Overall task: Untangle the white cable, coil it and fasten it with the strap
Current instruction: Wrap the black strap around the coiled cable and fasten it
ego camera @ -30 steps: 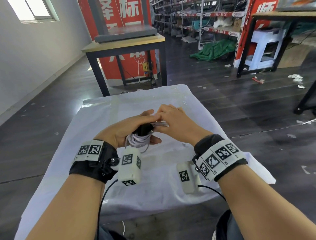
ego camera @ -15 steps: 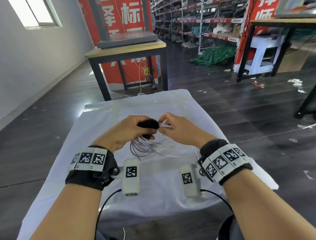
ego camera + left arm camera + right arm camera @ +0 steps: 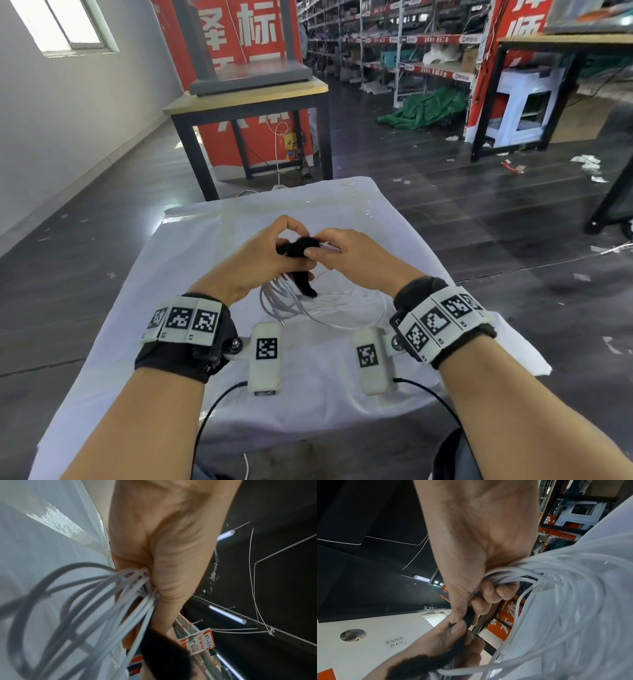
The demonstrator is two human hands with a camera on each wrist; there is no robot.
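Observation:
The white cable point(image 3: 291, 301) hangs in several loops below both hands, above the white-covered table point(image 3: 308, 394). My left hand point(image 3: 270, 253) grips the gathered loops point(image 3: 130, 585) in its fist, and the black strap point(image 3: 301, 246) runs over the bundle with its free end point(image 3: 306, 286) dangling down. My right hand point(image 3: 329, 250) holds the cable bundle point(image 3: 513, 573) in its curled fingers and pinches the strap point(image 3: 469, 616) with its thumb. In the right wrist view the left hand's fingers point(image 3: 453, 634) meet the strap too.
A white cloth covers the table, with a clear plastic sheet point(image 3: 308, 205) at its far end. Beyond stand a wood-topped table point(image 3: 246, 99) with black legs, red banners point(image 3: 239, 41) and warehouse shelving point(image 3: 394, 41). Dark floor surrounds the table.
Both hands have lifted the bundle off the table and the loops have spread out below. The strap now lies over the bundle, its end hanging free.

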